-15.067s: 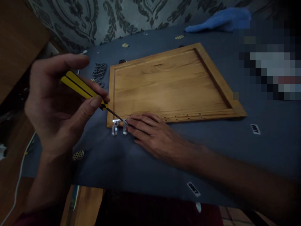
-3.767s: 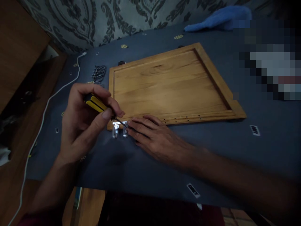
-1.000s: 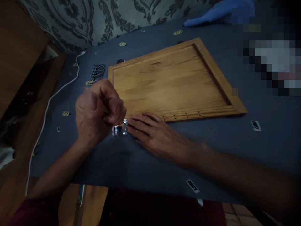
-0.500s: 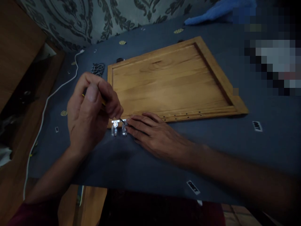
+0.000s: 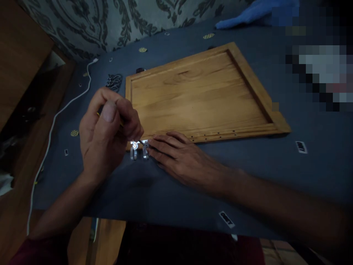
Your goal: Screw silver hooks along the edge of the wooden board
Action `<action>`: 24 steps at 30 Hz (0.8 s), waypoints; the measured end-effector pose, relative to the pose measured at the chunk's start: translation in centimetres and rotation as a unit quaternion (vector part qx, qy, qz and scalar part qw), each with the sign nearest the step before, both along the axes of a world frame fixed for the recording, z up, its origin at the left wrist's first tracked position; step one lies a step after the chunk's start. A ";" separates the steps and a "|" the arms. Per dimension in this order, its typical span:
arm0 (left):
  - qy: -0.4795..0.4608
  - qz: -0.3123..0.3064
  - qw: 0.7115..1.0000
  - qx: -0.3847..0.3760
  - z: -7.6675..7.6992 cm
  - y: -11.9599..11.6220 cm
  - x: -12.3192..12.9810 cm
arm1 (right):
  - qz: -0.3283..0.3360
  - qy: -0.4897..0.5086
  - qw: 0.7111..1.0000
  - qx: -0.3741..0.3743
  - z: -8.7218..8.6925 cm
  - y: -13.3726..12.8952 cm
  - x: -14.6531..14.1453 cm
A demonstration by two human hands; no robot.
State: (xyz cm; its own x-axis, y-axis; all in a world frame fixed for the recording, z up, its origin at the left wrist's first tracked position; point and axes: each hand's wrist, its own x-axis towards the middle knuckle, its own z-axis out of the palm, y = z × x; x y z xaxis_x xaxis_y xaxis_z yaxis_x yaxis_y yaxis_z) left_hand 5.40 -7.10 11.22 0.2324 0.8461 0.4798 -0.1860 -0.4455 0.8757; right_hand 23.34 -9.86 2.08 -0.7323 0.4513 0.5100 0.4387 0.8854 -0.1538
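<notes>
My left hand point(image 5: 106, 129) is closed around a screwdriver point(image 5: 141, 142). Its yellow handle is mostly hidden in my fist, and the thin shaft slants down to the right onto a silver metal hook rack point(image 5: 134, 146). This rack lies on the near left edge of a framed wooden board point(image 5: 190, 95), its hooks hanging over the side. Screw heads show at the rack's left end. My right hand point(image 5: 182, 158) rests open on the same edge, fingers stretched out, fingertips at the rack's right part. How far the rack runs under them is hidden.
Small dark holes point(image 5: 220, 137) line the board's near edge. Beyond its left corner lies a bundle of dark metal hooks point(image 5: 114, 82). A white cable point(image 5: 56, 115) runs down the left of the dark table cover point(image 5: 261, 165). A blue cloth point(image 5: 242, 18) lies at the back.
My left hand has turned or shifted very slightly around the screwdriver. My right hand, the rack and the board stay in place; the view moves a touch.
</notes>
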 end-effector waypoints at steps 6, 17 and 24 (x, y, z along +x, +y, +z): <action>0.024 0.029 0.999 0.001 0.2 -0.1 0.0 | -0.001 0.005 1.000 0.002 0.0 0.0 0.0; -0.032 0.050 0.998 -0.005 0.0 -0.2 0.4 | 0.009 0.012 1.000 -0.013 0.3 0.1 0.0; -0.034 0.039 0.999 0.008 -0.2 -0.1 0.5 | 0.010 0.005 1.000 -0.020 0.2 0.0 0.0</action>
